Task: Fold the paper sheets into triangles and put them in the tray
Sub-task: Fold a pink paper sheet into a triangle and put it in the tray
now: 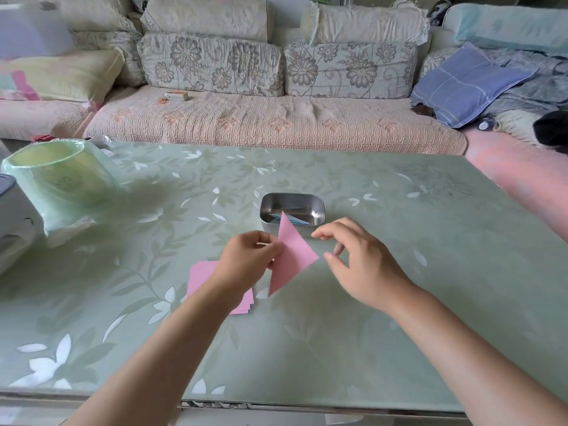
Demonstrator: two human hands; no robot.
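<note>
A pink paper triangle [290, 255] is held upright above the table, its top corner overlapping the near wall of the steel tray [292, 199]. My left hand [246, 256] pinches the triangle's left edge. My right hand [353, 256] hovers just right of the triangle's right corner, fingers loosely spread, holding nothing. A blue folded paper [296, 219] lies inside the tray. A stack of pink paper sheets [203, 273] lies flat on the table, partly hidden under my left wrist.
A green plastic-wrapped roll [61, 182] and a white appliance [12, 222] stand at the table's left side. A sofa with cushions runs behind the green floral table [430, 241]. The table's near edge [276, 405] is below my forearms.
</note>
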